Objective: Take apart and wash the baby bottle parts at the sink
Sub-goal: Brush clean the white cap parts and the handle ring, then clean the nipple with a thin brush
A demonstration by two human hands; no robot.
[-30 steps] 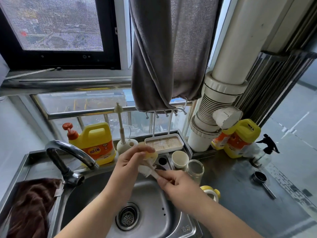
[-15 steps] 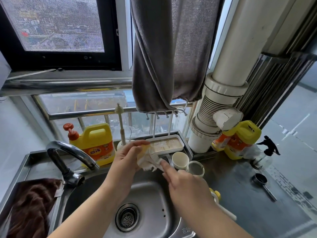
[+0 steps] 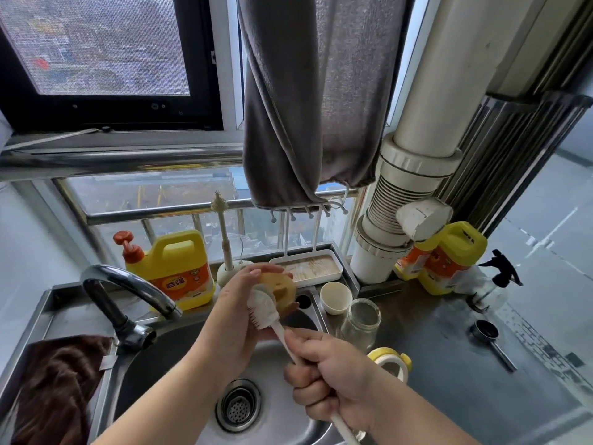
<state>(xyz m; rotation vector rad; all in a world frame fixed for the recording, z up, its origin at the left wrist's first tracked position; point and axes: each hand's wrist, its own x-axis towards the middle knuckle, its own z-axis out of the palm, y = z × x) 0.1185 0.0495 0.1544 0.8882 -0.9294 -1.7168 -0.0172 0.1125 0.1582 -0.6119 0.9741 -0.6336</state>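
Observation:
Over the steel sink [image 3: 179,354], my left hand [image 3: 234,316] grips a round yellow bottle part [image 3: 284,289] by its rim. My right hand [image 3: 330,377] grips the white handle of a bottle brush [image 3: 263,311], and the brush's white bristle head lies against the yellow part. On the counter to the right stand a clear glass bottle body [image 3: 361,319], a small cream cup [image 3: 335,297] and a yellow-and-white handled collar [image 3: 390,361], partly behind my right hand.
The faucet [image 3: 125,293] arches at left over a brown cloth [image 3: 54,383]. A yellow detergent jug [image 3: 173,271], a brush stand [image 3: 226,252] and a drying rack tray [image 3: 313,268] line the back. A second jug [image 3: 449,258], spray bottle [image 3: 497,274] and metal scoop [image 3: 487,335] sit right.
My right hand has slid back down the brush handle toward me. The brush head has come out onto the face of the yellow part, which my left hand has turned.

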